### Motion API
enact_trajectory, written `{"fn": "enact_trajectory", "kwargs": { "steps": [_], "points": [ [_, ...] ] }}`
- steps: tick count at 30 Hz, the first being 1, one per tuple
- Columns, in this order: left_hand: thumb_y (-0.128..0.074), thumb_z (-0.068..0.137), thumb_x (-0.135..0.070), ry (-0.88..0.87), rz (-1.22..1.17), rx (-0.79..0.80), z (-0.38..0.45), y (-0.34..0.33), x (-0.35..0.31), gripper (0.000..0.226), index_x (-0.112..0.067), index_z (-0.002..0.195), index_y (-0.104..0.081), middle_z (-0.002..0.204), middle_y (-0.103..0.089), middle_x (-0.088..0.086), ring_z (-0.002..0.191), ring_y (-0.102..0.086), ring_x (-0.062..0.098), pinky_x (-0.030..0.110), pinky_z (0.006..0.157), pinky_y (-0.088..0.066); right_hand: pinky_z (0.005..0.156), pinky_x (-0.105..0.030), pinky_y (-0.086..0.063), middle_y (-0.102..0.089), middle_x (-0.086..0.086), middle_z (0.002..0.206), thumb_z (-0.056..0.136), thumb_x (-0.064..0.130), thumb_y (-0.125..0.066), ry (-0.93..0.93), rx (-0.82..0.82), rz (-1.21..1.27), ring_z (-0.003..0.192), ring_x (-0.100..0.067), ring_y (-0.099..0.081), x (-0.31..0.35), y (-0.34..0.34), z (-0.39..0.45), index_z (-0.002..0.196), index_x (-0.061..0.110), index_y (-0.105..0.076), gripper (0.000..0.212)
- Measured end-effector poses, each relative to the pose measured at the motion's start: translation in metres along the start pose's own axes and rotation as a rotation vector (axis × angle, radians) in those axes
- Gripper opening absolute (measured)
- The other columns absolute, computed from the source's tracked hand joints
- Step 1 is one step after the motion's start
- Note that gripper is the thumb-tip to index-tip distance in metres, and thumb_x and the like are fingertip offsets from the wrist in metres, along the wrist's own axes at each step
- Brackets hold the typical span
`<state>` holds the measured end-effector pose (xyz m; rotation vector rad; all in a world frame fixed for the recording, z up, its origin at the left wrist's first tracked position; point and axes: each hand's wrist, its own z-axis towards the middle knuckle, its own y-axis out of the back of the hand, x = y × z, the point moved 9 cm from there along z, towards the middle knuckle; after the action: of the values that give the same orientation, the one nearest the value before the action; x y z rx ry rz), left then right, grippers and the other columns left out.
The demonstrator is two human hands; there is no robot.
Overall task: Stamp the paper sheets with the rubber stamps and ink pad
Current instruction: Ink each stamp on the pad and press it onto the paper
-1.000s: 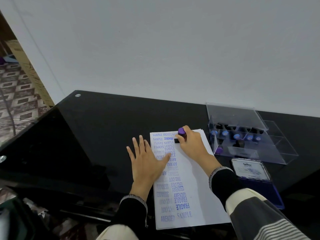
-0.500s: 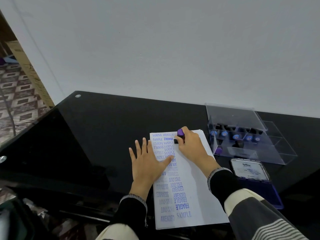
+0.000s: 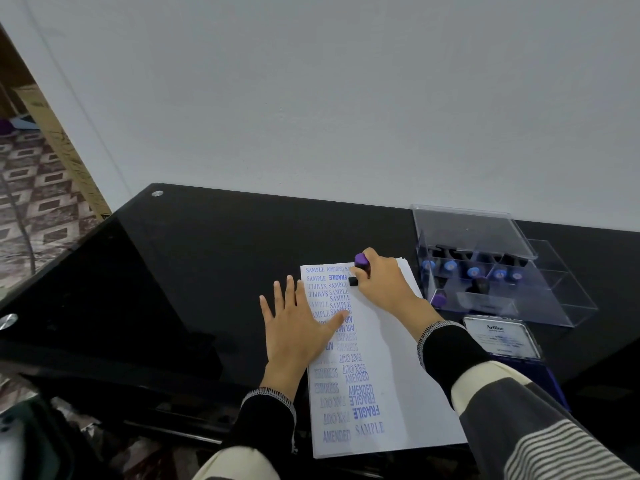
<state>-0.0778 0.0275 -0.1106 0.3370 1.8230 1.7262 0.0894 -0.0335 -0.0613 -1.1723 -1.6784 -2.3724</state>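
We see the right hand (image 3: 382, 289) curled around a rubber stamp (image 3: 361, 271) with a purple handle and a black base, the base set down near the far edge of the top paper sheet (image 3: 391, 368). The left hand (image 3: 298, 327) lies flat with fingers spread, palm half on the sheet's left edge and half on the black glass table (image 3: 207, 258), thumb reaching over the blue printed words. The sheet's left side carries rows of blue impressions such as SAMPLE, FRAGILE, FAX OUT and AMENDED. More sheet edges show beneath it. To the right stands a clear plastic case (image 3: 491, 271) holding what appear to be more stamps, somewhat blurred. Just in front of it lies the blue ink pad (image 3: 502, 336), its labelled lid facing up
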Motion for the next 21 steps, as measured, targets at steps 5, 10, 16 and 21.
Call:
{"fn": "enact_trajectory", "kwargs": {
  "steps": [5, 10, 16, 21],
  "points": [
    [-0.017, 0.068, -0.093, 0.006, 0.006, 0.006, 0.0008, -0.0004, 0.0, 0.114, -0.018, 0.154, -0.004, 0.162, 0.002, 0.003, 0.148, 0.008, 0.026, 0.052, 0.116, 0.008, 0.061, -0.016, -0.039, -0.055, -0.003, 0.091, 0.094, 0.023, -0.055, -0.014, 0.008, 0.01, 0.077, -0.013, -0.054, 0.0004, 0.0009, 0.0, 0.113, 0.011, -0.047, 0.023],
    [-0.018, 0.069, -0.092, 0.006, 0.007, 0.002, 0.0003, 0.0, 0.0003, 0.114, -0.017, 0.154, -0.004, 0.162, 0.002, 0.003, 0.148, 0.008, 0.026, 0.051, 0.115, 0.008, 0.057, -0.009, -0.036, -0.055, 0.0, 0.091, 0.095, 0.022, -0.055, -0.009, -0.031, 0.042, 0.076, -0.012, -0.054, -0.001, 0.0001, -0.0064, 0.109, 0.012, -0.048, 0.019],
    [-0.02, 0.069, -0.093, 0.005, -0.001, -0.003, 0.0007, -0.0003, 0.0004, 0.115, -0.018, 0.154, -0.006, 0.162, 0.0, 0.003, 0.148, 0.007, 0.026, 0.051, 0.115, 0.008, 0.058, -0.01, -0.038, -0.054, 0.001, 0.091, 0.095, 0.023, -0.055, -0.013, -0.05, 0.035, 0.077, -0.012, -0.053, -0.0012, 0.0014, -0.0073, 0.11, 0.011, -0.048, 0.021],
    [-0.022, 0.069, -0.093, 0.017, -0.009, -0.001, 0.0012, 0.0017, 0.0006, 0.114, -0.017, 0.154, -0.009, 0.162, -0.003, 0.003, 0.149, 0.005, 0.025, 0.052, 0.116, 0.005, 0.065, -0.019, -0.044, -0.055, -0.001, 0.09, 0.095, 0.024, -0.055, -0.019, -0.007, 0.029, 0.078, -0.015, -0.056, -0.0006, -0.0003, -0.0043, 0.109, 0.012, -0.047, 0.02]
  ]
}}
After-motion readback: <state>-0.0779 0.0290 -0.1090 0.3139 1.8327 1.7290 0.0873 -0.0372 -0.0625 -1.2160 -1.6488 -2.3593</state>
